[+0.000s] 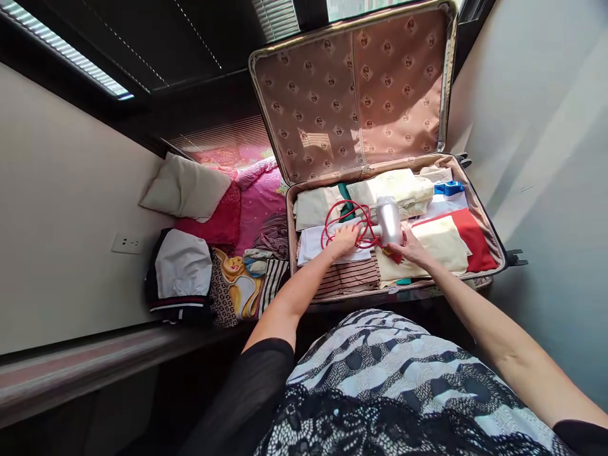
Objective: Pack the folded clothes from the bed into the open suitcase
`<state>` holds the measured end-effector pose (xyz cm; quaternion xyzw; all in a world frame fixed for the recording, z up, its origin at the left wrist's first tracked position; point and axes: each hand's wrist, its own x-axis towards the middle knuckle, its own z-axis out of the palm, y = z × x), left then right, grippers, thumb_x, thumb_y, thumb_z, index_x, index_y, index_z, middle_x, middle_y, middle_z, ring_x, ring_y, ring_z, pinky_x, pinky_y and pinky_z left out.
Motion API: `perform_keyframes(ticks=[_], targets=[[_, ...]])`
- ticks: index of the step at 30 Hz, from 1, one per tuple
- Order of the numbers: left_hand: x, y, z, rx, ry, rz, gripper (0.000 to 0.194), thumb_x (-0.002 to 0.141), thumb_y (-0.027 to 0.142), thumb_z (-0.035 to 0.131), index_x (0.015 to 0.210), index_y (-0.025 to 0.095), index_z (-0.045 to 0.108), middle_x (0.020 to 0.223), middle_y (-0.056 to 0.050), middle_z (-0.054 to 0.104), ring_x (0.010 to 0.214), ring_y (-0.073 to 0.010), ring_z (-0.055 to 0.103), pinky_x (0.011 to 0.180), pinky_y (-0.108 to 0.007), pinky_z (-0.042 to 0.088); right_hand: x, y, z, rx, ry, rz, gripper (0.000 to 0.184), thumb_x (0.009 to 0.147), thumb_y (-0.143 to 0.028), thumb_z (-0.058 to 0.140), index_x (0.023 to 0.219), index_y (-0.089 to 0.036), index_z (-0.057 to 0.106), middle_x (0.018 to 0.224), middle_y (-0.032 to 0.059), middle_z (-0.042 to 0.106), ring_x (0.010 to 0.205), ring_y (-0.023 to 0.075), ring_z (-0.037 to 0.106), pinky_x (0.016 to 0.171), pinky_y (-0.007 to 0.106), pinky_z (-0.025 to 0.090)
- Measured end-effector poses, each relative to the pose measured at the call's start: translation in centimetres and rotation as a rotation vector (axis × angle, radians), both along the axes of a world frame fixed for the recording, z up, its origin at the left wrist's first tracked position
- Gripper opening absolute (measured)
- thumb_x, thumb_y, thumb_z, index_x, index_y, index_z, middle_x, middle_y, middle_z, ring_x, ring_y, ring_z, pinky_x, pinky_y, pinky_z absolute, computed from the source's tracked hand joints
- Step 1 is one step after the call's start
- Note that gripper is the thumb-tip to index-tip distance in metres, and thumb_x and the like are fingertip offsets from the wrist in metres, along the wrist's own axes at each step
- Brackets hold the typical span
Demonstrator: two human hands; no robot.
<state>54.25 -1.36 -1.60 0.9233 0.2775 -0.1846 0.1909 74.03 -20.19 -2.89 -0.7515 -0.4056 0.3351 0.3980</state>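
Observation:
A silvery hair dryer (389, 223) lies over the folded clothes in the open suitcase (481, 237), its handle pointing left. My right hand (409, 246) grips the barrel from the right and below, fingers closed against it. Loops of red cord (327, 223) spread around the handle. My left hand (346, 240) is closed on part of this cord, over a white folded garment (311, 244); its fingertips are partly hidden. Beneath the dryer are a brown striped garment (346, 278) and a cream folded garment (441, 244).
The suitcase lid (356, 104) stands raised against the window side. To the left are a pillow (190, 188), pink bedding (259, 209), a white and dark garment (185, 263) and several other clothes. Walls flank both sides, with a socket (126, 244) on the left one.

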Motion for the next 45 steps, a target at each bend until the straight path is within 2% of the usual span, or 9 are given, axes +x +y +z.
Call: perform_keyframes(ticks=[4,7,10,15,20,23,25,34,45], targets=[[-2.5,1.9,0.3,-0.038,0.018,-0.084,0.093,0.094,0.045,0.08,0.176,0.033,0.038,0.177,-0.02,0.039,0.155,-0.0467,0.044,0.124,-0.068,0.04,0.5,0.2,-1.4,-0.06,-0.053,0.006,0.102,0.079,-0.075,0.079,0.16,-0.022,0.045,0.116,0.0126,0.074,0.106,0.0303,0.071,0.089,0.043,0.063],[-3.6,2.0,-0.5,-0.07,-0.001,-0.077,0.083,0.104,0.044,0.065,0.179,0.032,0.031,0.183,-0.018,0.032,0.164,-0.0424,0.036,0.129,-0.066,0.036,0.4,0.7,-2.4,-0.119,-0.227,0.018,0.105,0.079,-0.074,0.076,0.161,-0.017,0.045,0.121,0.0185,0.074,0.111,0.0361,0.071,0.093,0.047,0.061],[-3.5,0.6,-2.3,-0.072,-0.024,-0.038,0.074,0.111,0.036,0.047,0.181,0.027,0.026,0.187,-0.016,0.025,0.169,-0.0387,0.032,0.131,-0.066,0.033,-0.4,0.6,-3.6,-0.154,-0.369,0.053,0.105,0.084,-0.073,0.066,0.165,-0.011,0.04,0.124,0.0244,0.073,0.111,0.0394,0.07,0.093,0.05,0.059],[-5.9,-2.2,-2.9,0.038,-0.211,0.089,0.071,0.107,0.036,0.058,0.176,0.033,0.041,0.187,-0.012,0.026,0.173,-0.0408,0.023,0.135,-0.066,0.027,0.2,-0.7,-4.8,-0.092,-0.43,0.089,0.097,0.092,-0.079,0.051,0.162,-0.012,0.043,0.123,0.0239,0.072,0.104,0.0374,0.068,0.091,0.052,0.058],[-19.1,-3.4,-1.7,0.247,-0.478,0.652,0.054,0.113,0.029,0.042,0.164,0.023,0.055,0.171,-0.017,0.052,0.164,-0.0289,0.042,0.135,-0.049,0.035,1.8,-2.3,-4.1,-0.015,-0.624,-0.009,0.094,0.093,-0.085,0.048,0.15,-0.01,0.053,0.121,0.0272,0.069,0.107,0.0435,0.064,0.096,0.067,0.054],[-28.3,-4.0,-2.8,0.225,-0.288,1.143,0.049,0.111,0.024,0.044,0.158,0.017,0.057,0.156,-0.021,0.063,0.152,-0.0282,0.056,0.13,-0.047,0.043,0.8,-2.1,-2.6,0.022,-0.637,-0.03,0.096,0.092,-0.08,0.053,0.155,-0.007,0.051,0.126,0.029,0.065,0.111,0.044,0.063,0.094,0.067,0.056],[-32.5,-4.2,-4.5,0.095,-0.122,1.283,0.051,0.107,0.023,0.055,0.158,0.016,0.056,0.155,-0.022,0.063,0.151,-0.0293,0.058,0.129,-0.046,0.044,-1.2,-1.0,-1.3,0.028,-0.614,0.013,0.096,0.091,-0.073,0.058,0.158,-0.006,0.05,0.129,0.0298,0.063,0.114,0.0439,0.063,0.088,0.062,0.06],[-35.9,-0.6,-11.2,-0.135,0.064,1.328,0.072,0.097,0.029,0.077,0.163,0.019,0.049,0.171,-0.026,0.05,0.163,-0.036,0.046,0.128,-0.052,0.043,-10.4,5.5,1.6,0.121,-0.665,0.318,0.067,0.098,-0.047,0.058,0.157,-0.016,0.057,0.134,0.0233,0.068,0.125,0.0394,0.064,0.111,0.062,0.055],[-38.5,1.4,-10.5,-0.303,-0.057,1.231,0.063,0.08,0.028,0.094,0.136,0.016,0.069,0.133,-0.015,0.079,0.126,-0.0292,0.075,0.108,-0.034,0.058,-12.6,12.3,1.1,-0.25,-0.885,0.542,0.05,0.1,-0.026,0.048,0.143,-0.012,0.069,0.14,0.0243,0.067,0.125,0.0398,0.06,0.104,0.054,0.048]])
